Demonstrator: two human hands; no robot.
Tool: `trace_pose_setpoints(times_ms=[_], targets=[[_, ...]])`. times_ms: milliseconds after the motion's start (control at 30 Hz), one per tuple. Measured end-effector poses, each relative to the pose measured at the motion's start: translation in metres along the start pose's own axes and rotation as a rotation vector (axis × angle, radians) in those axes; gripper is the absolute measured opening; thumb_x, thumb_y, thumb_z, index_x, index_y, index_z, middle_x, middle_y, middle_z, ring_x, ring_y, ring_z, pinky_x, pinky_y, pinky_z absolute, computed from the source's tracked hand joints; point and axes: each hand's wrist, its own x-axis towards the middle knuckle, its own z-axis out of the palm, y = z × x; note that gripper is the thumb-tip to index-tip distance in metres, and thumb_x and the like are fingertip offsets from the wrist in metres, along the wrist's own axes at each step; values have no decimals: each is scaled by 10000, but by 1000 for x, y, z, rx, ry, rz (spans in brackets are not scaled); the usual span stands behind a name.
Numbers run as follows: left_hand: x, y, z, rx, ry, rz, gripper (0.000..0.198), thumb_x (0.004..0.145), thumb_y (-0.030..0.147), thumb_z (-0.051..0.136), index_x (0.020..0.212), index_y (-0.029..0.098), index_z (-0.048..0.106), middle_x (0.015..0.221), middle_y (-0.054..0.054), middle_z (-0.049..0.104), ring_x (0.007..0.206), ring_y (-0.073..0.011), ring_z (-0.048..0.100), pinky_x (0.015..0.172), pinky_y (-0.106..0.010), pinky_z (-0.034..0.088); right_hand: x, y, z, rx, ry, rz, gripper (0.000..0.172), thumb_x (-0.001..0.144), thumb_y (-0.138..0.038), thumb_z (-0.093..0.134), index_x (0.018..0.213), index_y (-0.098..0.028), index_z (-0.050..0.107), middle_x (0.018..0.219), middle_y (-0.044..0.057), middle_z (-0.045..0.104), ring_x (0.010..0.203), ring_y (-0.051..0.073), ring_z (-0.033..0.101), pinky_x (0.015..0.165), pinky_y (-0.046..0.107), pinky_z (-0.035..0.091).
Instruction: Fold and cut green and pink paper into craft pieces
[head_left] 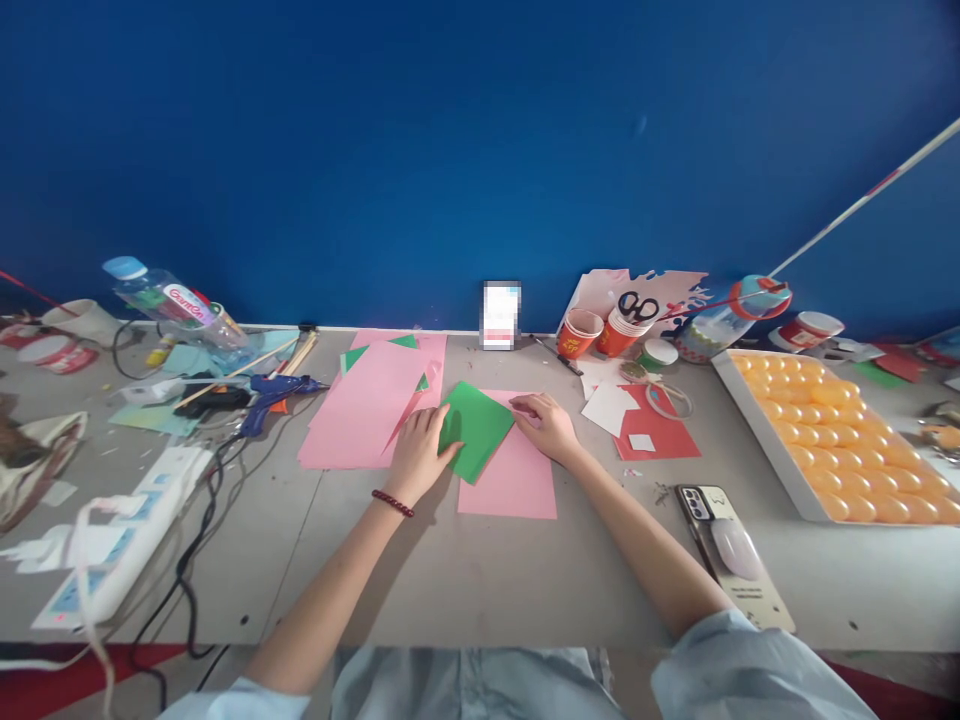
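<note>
A square of green paper (477,432), turned cornerwise, lies over a pink sheet (508,495) in the middle of the table. My left hand (420,450) grips its left side, the thumb across the top face and the fingers along the edge. At the opposite corner, my right hand (546,424) pinches the paper between thumb and fingertips. Just left of my left hand is a stack of pink paper (360,410), with bits of green paper (405,342) showing from under it.
Left stand a glue gun (270,398), a tilted plastic bottle (180,302) and a power strip (131,530) with trailing cables. Right are paper cups (579,333) with scissors (638,307), red paper (652,435), a phone (739,560) and a box of orange balls (847,440). A blue wall (480,150) rises behind.
</note>
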Motion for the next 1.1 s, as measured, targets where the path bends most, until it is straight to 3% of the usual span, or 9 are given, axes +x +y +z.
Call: trace_pose_setpoints(times_ms=[233,467,667,800,933,1100], targets=[[-3,1,7,-191,68,-37,485,836,190,596,1288,245,428,1125,-92,535,1085,-269,517,919,-428,460,1,-3,-2,61,-37,-62,190,861,-258,527,1005,-237,649,986,50,696,933,217,599,844,374,469],[-2,2,5,-378,165,-120,510,831,124,542,1308,281,454,1360,-92,386,1304,-265,381,1017,-404,429,0,-7,-4,45,-55,-79,257,840,-280,594,1093,-233,602,943,50,697,908,221,602,885,412,398],[-1,-9,8,-494,66,-176,718,743,197,693,1372,287,359,1325,-102,456,1247,-288,446,1019,-456,413,-2,-19,-8,121,-129,-114,407,802,-308,642,1194,-251,549,984,62,656,963,234,570,907,439,397],[-1,-8,4,-446,-31,-202,875,692,275,764,1420,281,278,1343,-124,450,1250,-328,428,1000,-494,405,-3,-24,-13,406,-265,-31,450,779,-317,652,1210,-262,533,1031,58,610,941,201,569,829,378,471],[-1,-5,0,-404,-96,-209,903,677,339,775,1427,271,277,1300,-131,490,1223,-352,435,971,-516,410,-4,-24,-14,682,-410,60,411,786,-277,628,1184,-243,530,881,14,583,821,147,575,754,310,486],[1,-8,4,-572,-81,-214,879,709,451,735,1427,257,266,1259,-135,528,1212,-312,469,990,-480,407,-1,-27,-14,805,-351,91,297,780,-262,633,1066,-212,571,800,-5,543,746,123,544,703,283,458]])
